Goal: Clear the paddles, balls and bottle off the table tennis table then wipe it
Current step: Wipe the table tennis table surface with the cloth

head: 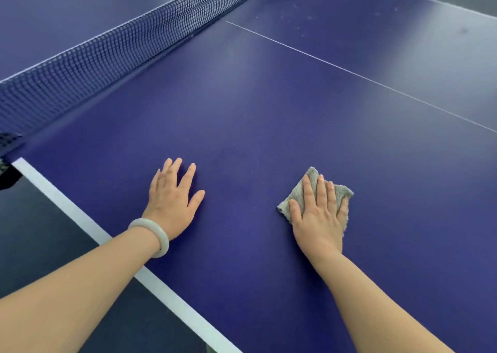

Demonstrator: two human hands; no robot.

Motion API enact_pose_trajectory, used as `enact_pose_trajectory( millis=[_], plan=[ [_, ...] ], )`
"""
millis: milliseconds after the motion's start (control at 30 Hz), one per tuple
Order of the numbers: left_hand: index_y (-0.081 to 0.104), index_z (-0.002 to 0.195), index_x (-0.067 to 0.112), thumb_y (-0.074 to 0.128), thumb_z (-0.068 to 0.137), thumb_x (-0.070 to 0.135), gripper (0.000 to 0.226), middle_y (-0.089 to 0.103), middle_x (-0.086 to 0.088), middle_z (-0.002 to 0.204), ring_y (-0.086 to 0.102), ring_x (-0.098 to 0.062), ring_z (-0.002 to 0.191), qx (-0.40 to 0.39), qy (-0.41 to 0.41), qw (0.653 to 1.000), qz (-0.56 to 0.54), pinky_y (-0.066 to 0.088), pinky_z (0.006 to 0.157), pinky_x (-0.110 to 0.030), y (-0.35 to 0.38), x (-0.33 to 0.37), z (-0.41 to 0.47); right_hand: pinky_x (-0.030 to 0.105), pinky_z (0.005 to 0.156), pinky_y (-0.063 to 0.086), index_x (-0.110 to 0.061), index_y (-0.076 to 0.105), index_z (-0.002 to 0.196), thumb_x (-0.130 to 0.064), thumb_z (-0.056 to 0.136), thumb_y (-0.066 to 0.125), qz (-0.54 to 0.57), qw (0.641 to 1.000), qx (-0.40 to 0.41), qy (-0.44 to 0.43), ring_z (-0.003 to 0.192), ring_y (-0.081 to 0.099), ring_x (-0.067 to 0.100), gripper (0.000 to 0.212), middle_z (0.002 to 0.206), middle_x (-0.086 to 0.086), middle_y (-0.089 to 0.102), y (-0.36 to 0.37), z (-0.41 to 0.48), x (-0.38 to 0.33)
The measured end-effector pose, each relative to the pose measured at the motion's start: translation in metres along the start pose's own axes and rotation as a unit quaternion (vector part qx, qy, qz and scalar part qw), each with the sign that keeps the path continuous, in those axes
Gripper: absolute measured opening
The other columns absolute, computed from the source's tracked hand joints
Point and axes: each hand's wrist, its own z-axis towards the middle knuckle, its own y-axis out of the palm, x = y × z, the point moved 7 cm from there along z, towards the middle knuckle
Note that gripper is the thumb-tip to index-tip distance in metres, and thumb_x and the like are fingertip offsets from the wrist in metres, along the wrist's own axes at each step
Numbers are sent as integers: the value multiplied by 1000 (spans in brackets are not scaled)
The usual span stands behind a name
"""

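my right hand (317, 215) lies flat on a small grey-beige cloth (314, 188), palm down, fingers stretched forward and a little apart, pressing the cloth against the blue surface (269, 110). that grip is wide and flat, a press and not a clench; the cloth's corners stick out past my fingertips and beside my thumb, and one edge shows along the little-finger side. the cloth sits on the near half of the surface, not far in from the white-striped near edge (80, 218), and well short of the thin white centre line (349, 70) that crosses farther out.

my left hand (172, 199) rests palm down straight on the bare surface, fingers spread, grip wide and holding nothing. it is closer to the near edge than the right hand is, and well apart from the cloth. a pale, milky bangle (153, 234) rings my left wrist, just over the white edge stripe.

the dark net (107, 51) runs along the left, from the near edge where its clamp (8, 175) grips the surface toward the far side. beyond the centre line, the far part of the surface shows faint pale smudges and glare. dark floor (40, 245) lies under my left forearm.
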Motion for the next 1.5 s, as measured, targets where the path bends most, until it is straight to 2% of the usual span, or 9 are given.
enact_pose_trajectory(
  millis=[167,333,533,600,767,900,1200,1400,1500],
  plan=[
    [-14,154,25,3,96,54,67,-14,-5,163,-16,-23,150,-5,-21,997,75,-6,122,-42,15,-9,-8,50,121,1,-28,10,158,-49,100,27,-9,991,21,-130,152,-2,20,64,165,1,2,10,-66,-37],
    [-3,156,23,-8,88,55,76,-1,-8,164,-5,-26,151,20,-14,997,77,-1,122,-44,11,-6,-10,52,116,19,-26,26,155,-48,97,40,-53,926,-1,-374,151,17,18,63,163,-2,20,18,-118,-21],
    [5,157,23,9,96,52,68,4,-7,164,-2,-25,151,23,-16,998,65,1,123,-44,10,-7,-10,49,121,-3,-30,9,157,-48,102,18,0,995,30,98,152,-4,16,59,165,-2,2,-21,4,75],
    [5,157,23,15,98,50,65,3,-7,164,-2,-24,151,24,-16,998,62,1,123,-43,10,-8,-11,51,120,-8,-30,5,158,-48,102,19,21,991,18,129,151,-8,17,60,165,0,-3,-18,18,46],
    [4,157,24,15,98,50,65,2,-6,164,-4,-23,151,21,-20,998,62,0,123,-41,9,-8,-11,50,121,-5,-30,18,156,-49,102,19,-11,969,-14,-245,152,1,19,57,165,-1,6,15,-52,-82],
    [6,157,24,18,99,49,64,4,-6,164,-3,-23,151,24,-19,998,56,1,123,-42,8,-7,-11,53,121,9,-30,17,157,-48,104,27,-53,931,-20,-361,152,9,19,56,165,-3,11,26,-119,-42],
    [12,157,22,23,101,46,62,7,-8,164,0,-24,151,37,-19,998,41,1,123,-42,6,-6,-12,57,119,5,-26,16,156,-53,92,8,-41,992,37,109,151,11,26,70,163,9,16,-6,-106,103],
    [13,156,23,24,102,44,60,7,-7,164,-1,-23,151,33,-20,999,30,1,123,-41,6,-8,-12,55,117,13,-28,24,155,-49,99,36,-26,961,1,-276,152,9,21,61,164,-1,14,34,-180,-70],
    [16,156,22,26,102,44,60,10,-8,163,2,-24,151,39,-16,999,24,2,123,-42,6,-8,-11,53,117,12,-31,19,156,-50,101,30,-58,959,10,-278,152,10,16,59,164,-6,14,25,-174,-26]
  ],
)
